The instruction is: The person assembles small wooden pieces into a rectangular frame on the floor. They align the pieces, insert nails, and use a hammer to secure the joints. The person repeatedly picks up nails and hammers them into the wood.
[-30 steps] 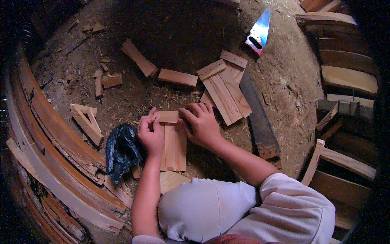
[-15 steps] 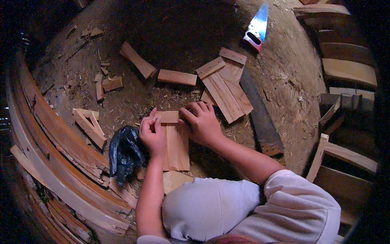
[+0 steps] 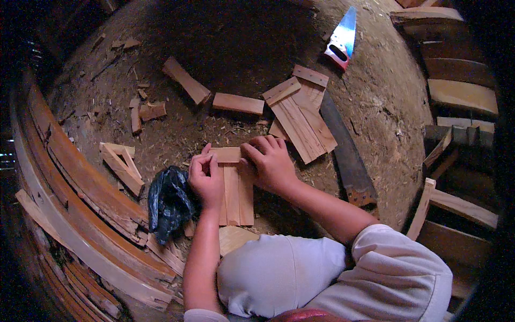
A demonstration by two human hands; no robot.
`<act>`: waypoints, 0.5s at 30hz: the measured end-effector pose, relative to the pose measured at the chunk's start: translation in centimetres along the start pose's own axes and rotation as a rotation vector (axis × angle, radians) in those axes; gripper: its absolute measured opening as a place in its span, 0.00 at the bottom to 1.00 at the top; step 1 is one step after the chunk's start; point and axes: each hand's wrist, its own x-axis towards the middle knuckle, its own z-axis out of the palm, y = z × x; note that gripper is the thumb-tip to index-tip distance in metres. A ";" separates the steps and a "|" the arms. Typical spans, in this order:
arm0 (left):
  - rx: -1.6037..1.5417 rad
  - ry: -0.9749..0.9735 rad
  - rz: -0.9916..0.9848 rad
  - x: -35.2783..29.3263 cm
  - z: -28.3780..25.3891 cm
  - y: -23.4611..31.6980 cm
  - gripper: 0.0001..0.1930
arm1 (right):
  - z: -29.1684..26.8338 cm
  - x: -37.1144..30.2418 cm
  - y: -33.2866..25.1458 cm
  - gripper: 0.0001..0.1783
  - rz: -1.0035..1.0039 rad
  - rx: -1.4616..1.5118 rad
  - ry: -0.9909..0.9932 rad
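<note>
A short wooden strip (image 3: 227,155) lies crosswise over the far end of a panel of narrow boards (image 3: 232,196). My left hand (image 3: 205,174) is closed at the strip's left end, thumb and fingers pinched against it. At the right end my right hand (image 3: 270,163) curls its fingers over the strip and the panel's edge. Just left of my left hand sits a crumpled black plastic bag (image 3: 170,201). Beyond my right hand, two similar panels (image 3: 303,121) with cross strips overlap on the ground.
A handsaw (image 3: 342,43) with a red-and-white handle lies at the far right. A dark saw blade (image 3: 346,150) rests beside the panels. Wood blocks (image 3: 237,103) and a triangular wooden piece (image 3: 122,165) lie on the dirt floor. Long planks (image 3: 80,161) line the left; stacked timber (image 3: 462,96) the right.
The whole view has shifted slightly, so everything appears a little further right. Both hands keep nearly the same hold on the strip.
</note>
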 end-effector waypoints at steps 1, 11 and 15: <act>0.006 -0.004 0.000 0.0 0.0 0.0 0.04 | -0.1 0.0 0.0 0.18 -0.004 -0.006 0.007; -0.043 0.029 -0.068 -0.1 0.2 0.1 0.04 | 0.2 -0.2 -0.2 0.21 0.016 -0.029 -0.030; 0.025 0.010 0.015 0.4 -0.3 0.4 0.05 | -0.3 0.2 -0.5 0.20 0.003 -0.037 -0.006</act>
